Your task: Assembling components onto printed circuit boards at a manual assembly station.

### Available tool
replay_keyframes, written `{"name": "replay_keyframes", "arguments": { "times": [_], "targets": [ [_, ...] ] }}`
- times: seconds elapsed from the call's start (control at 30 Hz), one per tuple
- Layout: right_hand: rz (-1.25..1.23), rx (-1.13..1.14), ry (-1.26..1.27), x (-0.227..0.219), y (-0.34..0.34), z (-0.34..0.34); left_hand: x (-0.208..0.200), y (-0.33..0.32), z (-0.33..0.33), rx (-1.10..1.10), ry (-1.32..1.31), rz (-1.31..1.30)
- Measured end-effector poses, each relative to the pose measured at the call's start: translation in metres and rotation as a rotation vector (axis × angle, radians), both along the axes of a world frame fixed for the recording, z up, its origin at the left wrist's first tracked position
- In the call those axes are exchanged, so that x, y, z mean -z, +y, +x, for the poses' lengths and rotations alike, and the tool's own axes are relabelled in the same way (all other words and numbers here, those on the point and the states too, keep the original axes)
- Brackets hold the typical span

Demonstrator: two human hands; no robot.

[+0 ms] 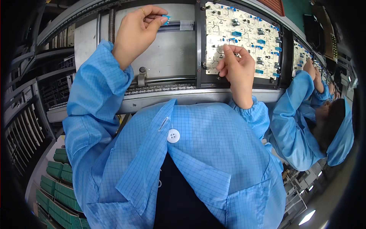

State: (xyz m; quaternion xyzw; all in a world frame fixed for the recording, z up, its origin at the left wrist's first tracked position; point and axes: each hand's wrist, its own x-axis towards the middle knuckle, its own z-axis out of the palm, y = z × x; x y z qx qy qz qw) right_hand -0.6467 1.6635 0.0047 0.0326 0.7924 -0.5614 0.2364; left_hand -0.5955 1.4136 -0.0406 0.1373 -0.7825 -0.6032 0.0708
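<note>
A cream circuit board (244, 32) lies in a dark frame ahead and to the right, set with blue and black electronic components. Over its near left part is my right hand (240, 70), thumb and fingers drawn together in a pinch; anything between the tips is hidden or too small to name. Farther left, above the grey metal bed, my left hand (137, 32) closes its fingers on a small blue electronic component (166, 19) with thin metal leads. This hand is clear of the board.
A metal conveyor rail (160, 95) runs along my front. To the right, a co-worker in a blue sleeve (297, 91) reaches over another board (299, 57). Green boards (63, 187) stand in rows at the lower left; black racks (28, 110) stand at the left.
</note>
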Motion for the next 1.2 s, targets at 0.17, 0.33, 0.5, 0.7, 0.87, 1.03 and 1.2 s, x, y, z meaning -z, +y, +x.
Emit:
{"name": "replay_keyframes", "arguments": {
  "times": [0.17,0.33,0.5,0.7,0.87,1.03,1.2],
  "targets": [
    [0.107,0.067,0.057,0.002,-0.011,0.002,0.025,-0.019,0.007,-0.035,0.097,-0.01],
    [0.175,0.136,0.054,0.005,-0.015,0.002,-0.014,-0.006,0.007,-0.163,0.054,0.129],
    [0.15,0.137,-0.014,0.001,-0.017,-0.002,-0.011,-0.008,0.01,-0.117,-0.024,0.146],
    [0.182,0.158,0.008,0.0,-0.022,0.001,-0.009,-0.01,0.011,-0.085,0.032,0.104],
    [0.258,0.129,0.197,0.01,-0.026,0.009,-0.012,-0.011,0.01,-0.097,-0.022,0.138],
    [0.299,0.097,0.311,0.018,-0.026,0.017,-0.033,-0.015,0.004,-0.044,-0.332,0.158],
    [0.364,0.085,0.33,0.02,-0.028,0.017,0.013,-0.02,0.011,-0.061,0.034,-0.034]
  ]
}}
